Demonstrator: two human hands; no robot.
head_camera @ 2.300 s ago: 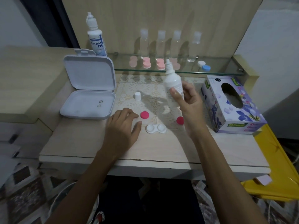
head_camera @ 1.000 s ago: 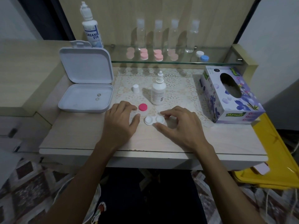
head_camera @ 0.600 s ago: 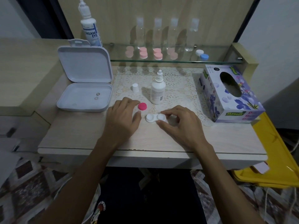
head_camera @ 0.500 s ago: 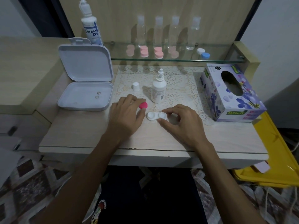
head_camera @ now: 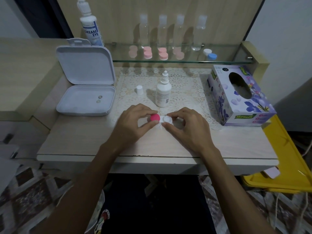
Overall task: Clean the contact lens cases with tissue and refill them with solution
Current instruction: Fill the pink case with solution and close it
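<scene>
- Our left hand (head_camera: 133,122) pinches the pink cap (head_camera: 155,117) onto the white lens case (head_camera: 166,120), near the worktop's (head_camera: 81,142) front edge.
- Our right hand (head_camera: 189,125) grips the case's right end, fingers curled.

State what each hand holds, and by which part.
Left hand pinches the pink cap by its rim, on the lens case; right hand grips that case's right end.

A home vanity or dressing corner used for contact lens care. A small pale wooden table (head_camera: 219,142) carries a lace mat (head_camera: 185,92) and a floral tissue box (head_camera: 239,98); a glass shelf (head_camera: 228,60) against a wood-panel back holds clear bottles (head_camera: 180,31), pink-capped lens cases (head_camera: 163,54) and a tall solution bottle (head_camera: 90,29). Patterned floor covering (head_camera: 28,191) lies below.
</scene>
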